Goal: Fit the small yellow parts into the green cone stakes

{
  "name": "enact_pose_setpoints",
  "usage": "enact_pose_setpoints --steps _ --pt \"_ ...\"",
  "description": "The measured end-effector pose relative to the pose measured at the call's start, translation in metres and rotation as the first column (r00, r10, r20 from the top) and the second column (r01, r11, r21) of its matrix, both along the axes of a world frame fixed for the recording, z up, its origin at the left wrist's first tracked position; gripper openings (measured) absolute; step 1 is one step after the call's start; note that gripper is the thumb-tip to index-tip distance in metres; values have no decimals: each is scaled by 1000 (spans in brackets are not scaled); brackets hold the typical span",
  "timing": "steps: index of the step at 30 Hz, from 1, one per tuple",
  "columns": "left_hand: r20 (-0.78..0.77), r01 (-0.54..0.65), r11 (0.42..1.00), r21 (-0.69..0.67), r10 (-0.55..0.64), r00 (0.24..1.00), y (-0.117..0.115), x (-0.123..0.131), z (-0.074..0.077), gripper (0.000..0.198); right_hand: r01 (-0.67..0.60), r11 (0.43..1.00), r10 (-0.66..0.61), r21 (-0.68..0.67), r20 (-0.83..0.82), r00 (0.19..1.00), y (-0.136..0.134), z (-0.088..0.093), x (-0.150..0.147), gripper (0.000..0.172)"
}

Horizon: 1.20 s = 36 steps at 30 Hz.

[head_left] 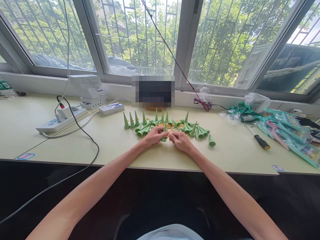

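Observation:
My left hand [153,135] is closed around a green plastic cone [163,139], which stands upright with its tip above the thumb. Close against it on the right, my right hand [182,140] is pinched; a small yellowish piece seems to be at its fingertips, too small to make out. Behind both hands lies a heap of small yellow pieces [170,125]. Several more green cones stand in a row, among them an upright cone [125,120] at the left end. Others lie on their sides around the heap, and a single cone [212,141] lies apart at the right.
On the table [235,150], a screwdriver [262,141] and plastic-wrapped teal items [295,133] lie right. A power strip [62,120], stacked white boxes [90,90] and a black cable [86,131] crossing the front edge are left. A pixelated dark object [153,91] stands behind.

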State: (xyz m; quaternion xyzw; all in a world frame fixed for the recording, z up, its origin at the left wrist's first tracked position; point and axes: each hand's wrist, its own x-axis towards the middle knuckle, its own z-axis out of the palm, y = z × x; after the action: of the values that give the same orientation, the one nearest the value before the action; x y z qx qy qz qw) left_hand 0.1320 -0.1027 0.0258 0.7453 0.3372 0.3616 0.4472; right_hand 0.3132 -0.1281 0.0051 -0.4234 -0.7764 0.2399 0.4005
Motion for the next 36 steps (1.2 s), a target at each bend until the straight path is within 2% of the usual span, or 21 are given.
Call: enact_pose_setpoints --steps 8,19,27,36 --pt "-4 -3 999 32 4 1000 -2 1 2 38 -42 996 39 -80 -38 999 0 2 0 39" --pt "25 8 1000 29 -9 1000 -1 1 2 39 -75 991 67 -114 -70 995 3 -1 2 43" --pt "170 39 983 -178 -8 985 4 1 -4 46 15 1000 -17 -12 -123 992 2 -2 -1 46" --pt "139 -7 990 -140 27 990 4 1 -5 47 56 996 -54 66 -38 998 -1 -1 -2 43"
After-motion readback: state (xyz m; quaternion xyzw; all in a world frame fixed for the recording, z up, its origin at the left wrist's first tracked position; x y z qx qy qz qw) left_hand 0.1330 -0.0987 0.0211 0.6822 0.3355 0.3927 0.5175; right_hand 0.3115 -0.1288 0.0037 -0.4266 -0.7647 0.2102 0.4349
